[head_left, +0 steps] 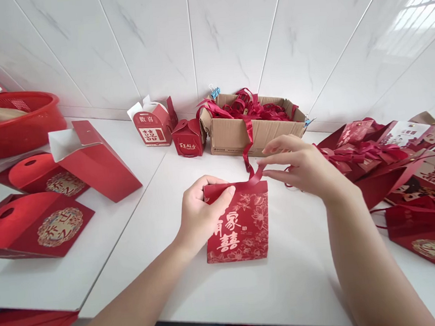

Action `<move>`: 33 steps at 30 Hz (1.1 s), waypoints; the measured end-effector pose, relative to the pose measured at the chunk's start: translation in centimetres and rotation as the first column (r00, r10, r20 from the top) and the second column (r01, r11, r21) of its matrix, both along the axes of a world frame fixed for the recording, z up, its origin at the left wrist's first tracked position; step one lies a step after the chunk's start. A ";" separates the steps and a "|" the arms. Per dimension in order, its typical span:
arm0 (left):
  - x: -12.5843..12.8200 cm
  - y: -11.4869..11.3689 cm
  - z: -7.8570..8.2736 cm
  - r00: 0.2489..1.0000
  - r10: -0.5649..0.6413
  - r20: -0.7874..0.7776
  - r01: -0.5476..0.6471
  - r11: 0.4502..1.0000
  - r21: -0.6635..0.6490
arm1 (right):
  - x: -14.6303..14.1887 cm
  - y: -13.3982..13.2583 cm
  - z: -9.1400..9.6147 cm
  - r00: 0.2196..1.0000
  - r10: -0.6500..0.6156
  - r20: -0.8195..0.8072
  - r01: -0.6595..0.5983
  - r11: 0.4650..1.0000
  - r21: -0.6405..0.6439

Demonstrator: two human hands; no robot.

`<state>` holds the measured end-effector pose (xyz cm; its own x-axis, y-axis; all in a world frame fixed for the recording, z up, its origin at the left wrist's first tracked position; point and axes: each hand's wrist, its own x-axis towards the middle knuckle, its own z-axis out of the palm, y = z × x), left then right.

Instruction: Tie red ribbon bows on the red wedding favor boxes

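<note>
My left hand (204,207) grips the top left edge of a red gift bag (246,231) printed with pale characters and flowers, thumb across its front. The bag stands on the white table in front of me. Between the fingertips of my right hand (292,164) is a dark red ribbon (255,176), held just above the bag's top right corner. One stretch of the ribbon runs along the bag's top edge toward my left thumb. Behind, a ribbon strand hangs from a cardboard box (256,134) heaped with more red ribbon.
Two small red boxes, a white-fronted one (151,130) and a darker one (188,139), stand left of the cardboard box by the tiled wall. Several red boxes (40,226) and a red plastic basket (42,122) occupy the left. Ribboned bags and boxes (412,166) crowd the right.
</note>
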<state>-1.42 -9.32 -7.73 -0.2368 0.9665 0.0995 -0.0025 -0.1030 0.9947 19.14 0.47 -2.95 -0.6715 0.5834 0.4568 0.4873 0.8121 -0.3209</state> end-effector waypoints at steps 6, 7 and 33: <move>0.3 -0.7 -0.1 0.985 0.027 -0.173 -0.001 0.989 0.151 | -1.9 -0.3 -0.7 0.975 0.195 -0.103 -0.217 0.929 -0.299; 0.4 -0.8 -0.1 0.978 0.026 -0.206 0.011 0.984 0.179 | -1.9 -0.3 -0.7 0.958 0.247 -0.144 -0.283 0.888 -0.362; 0.8 -2.0 -0.6 0.959 -0.041 -0.282 0.140 0.930 0.341 | -0.4 -3.5 2.8 0.916 0.388 -0.100 -0.366 0.709 -0.603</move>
<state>-0.61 -11.30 -8.31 -0.0670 0.8718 0.4852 0.2302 -0.4597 0.8577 18.78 -2.98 -0.10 -0.9032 0.4223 0.0765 0.2019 0.5753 -0.7926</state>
